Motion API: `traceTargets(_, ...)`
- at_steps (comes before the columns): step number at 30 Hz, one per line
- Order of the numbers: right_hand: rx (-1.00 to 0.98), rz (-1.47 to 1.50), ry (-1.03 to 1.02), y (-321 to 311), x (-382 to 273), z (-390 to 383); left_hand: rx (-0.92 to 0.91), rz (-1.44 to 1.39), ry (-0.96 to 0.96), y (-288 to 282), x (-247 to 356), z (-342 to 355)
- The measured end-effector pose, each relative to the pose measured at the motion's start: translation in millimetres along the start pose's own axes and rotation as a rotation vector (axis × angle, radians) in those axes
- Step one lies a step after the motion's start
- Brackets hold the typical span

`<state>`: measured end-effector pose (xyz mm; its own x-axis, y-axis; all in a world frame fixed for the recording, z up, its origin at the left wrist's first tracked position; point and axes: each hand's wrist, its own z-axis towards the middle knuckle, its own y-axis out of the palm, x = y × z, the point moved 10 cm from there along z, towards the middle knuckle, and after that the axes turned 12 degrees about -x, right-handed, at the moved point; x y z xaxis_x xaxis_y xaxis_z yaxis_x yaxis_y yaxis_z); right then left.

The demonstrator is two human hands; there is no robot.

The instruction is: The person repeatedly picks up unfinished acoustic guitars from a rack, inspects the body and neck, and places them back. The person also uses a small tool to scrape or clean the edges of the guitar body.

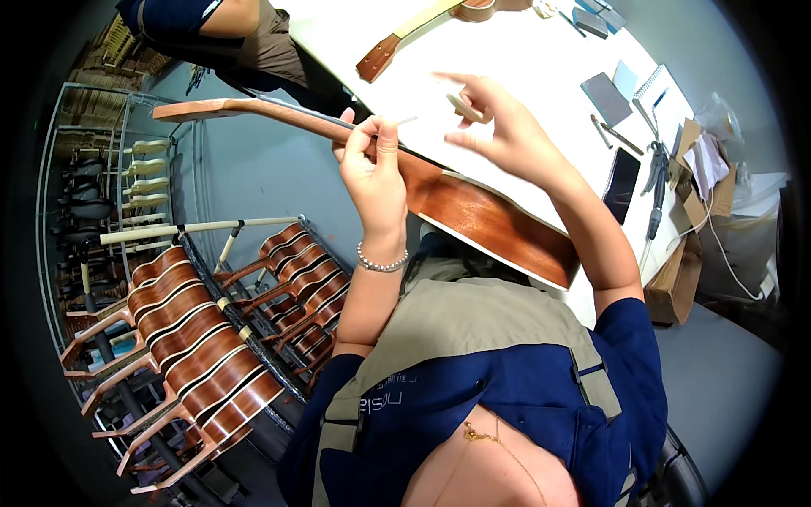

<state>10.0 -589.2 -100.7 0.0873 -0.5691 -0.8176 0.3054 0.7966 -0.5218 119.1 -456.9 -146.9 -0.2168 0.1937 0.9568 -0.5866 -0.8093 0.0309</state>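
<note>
A brown wooden guitar or ukulele [498,226] with pale edging lies on its side across my front, its neck [287,117] pointing left. My left hand [372,173] is at the neck near the body, some fingers against it. Thumb and forefinger pinch a thin white strip [407,120], its tip sticking out to the right. Above the body, over the table, my right hand [511,127] is raised with thumb and forefinger spread. A small beige rounded piece [467,108] sits in its curled fingers; its exact kind is unclear.
Another instrument's headstock [378,59] lies on the white table [490,63]. At right are a dark pad [606,98], a phone [622,184], an air gun [655,190] and a notebook [661,89]. Racked instruments [203,338] stand left. Another person [228,38] is at far left.
</note>
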Motion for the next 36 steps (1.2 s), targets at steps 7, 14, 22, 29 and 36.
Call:
traceTargets(7, -0.051, -0.431, 0.133, 43, -32, -78, -0.039, 0.094, -0.145, -19, -36, 17)
traceTargets(14, -0.019, -0.312, 0.302, 29, 21, -77, -0.211, -0.105, -0.194, 6, -47, 33)
traceTargets(22, 0.01, -0.326, 0.31, 22, 33, -69, -0.498, 0.134, -0.216, 21, -59, 36)
traceTargets(29, 0.012, -0.327, 0.317, 25, 35, -67, -0.448, 0.539, -0.133, 20, -48, 44)
traceTargets(36, 0.03, -0.326, 0.315, 25, 35, -67, -0.353, 0.586, -0.078, 21, -41, 44)
